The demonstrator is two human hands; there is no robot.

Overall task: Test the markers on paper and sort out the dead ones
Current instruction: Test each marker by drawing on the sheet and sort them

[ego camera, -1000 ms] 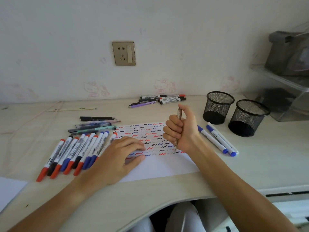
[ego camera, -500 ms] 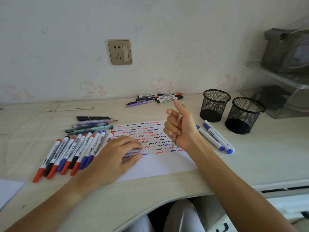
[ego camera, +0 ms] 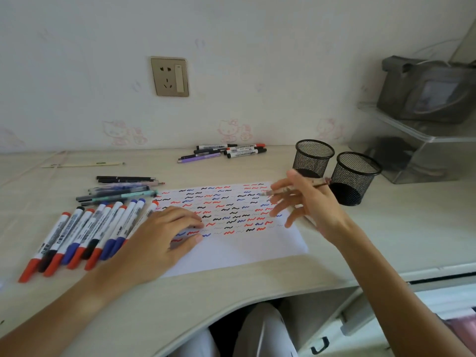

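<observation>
A white paper sheet (ego camera: pixel 239 251) covered with rows of red, blue and black squiggles lies on the desk. My left hand (ego camera: pixel 164 238) presses flat on its left part. My right hand (ego camera: pixel 306 202) hovers over the sheet's right edge and holds a thin pale pen (ego camera: pixel 291 190) level between thumb and fingers, tip pointing left; the other fingers are spread. A row of red, blue and black whiteboard markers (ego camera: pixel 85 235) lies left of the sheet. Thin pens (ego camera: pixel 121 191) lie behind that row. More markers (ego camera: pixel 229 150) lie near the wall.
Two black mesh pen cups (ego camera: pixel 313 157) (ego camera: pixel 355 176) stand right of the sheet, just behind my right hand. A clear plastic organiser (ego camera: pixel 417 150) with a grey bag on it stands at the far right. A wall socket (ego camera: pixel 170 77) is on the wall.
My right hand has opened from a fist holding the pen upright to spread fingers with the pen lying level. It has lifted and shifted slightly right. The left hand stays on the paper.
</observation>
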